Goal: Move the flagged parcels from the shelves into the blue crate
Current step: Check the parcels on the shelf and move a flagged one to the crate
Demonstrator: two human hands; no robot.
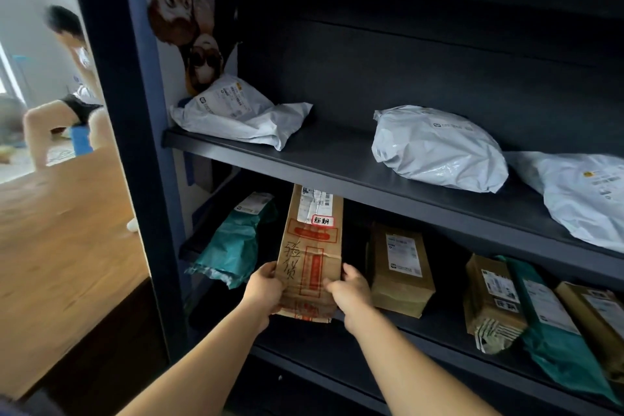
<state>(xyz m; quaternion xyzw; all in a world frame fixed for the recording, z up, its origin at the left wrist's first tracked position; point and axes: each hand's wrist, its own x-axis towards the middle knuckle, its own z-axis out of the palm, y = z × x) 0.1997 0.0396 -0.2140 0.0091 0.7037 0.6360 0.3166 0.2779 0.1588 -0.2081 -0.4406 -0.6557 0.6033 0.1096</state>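
Lots was cut off here: the packages at the far right ran out of frame, the label text was too small to read, and the back of the lower shelf (439, 338) was too dark to see into. Both hands were clamped on a tall brown paper parcel (312, 246), left hand (265, 290) curled round its left edge and right hand (349, 290) round its right edge, thumbs on the front near the bottom. The parcel stood upright at the front of the lower shelf, creased, with red stamped boxes, handwriting down its left side, a white shipping label up top and a small red-bordered tag (323, 220) just under that. Left of the grip, a teal bag (233, 246) leaned in the corner. Right of it stood a brown packet (400, 270), then more brown and teal ones. Above the grip, the upper shelf (337, 162) held three white mailer bags (439, 149). Far left, someone was bent over, blurred.
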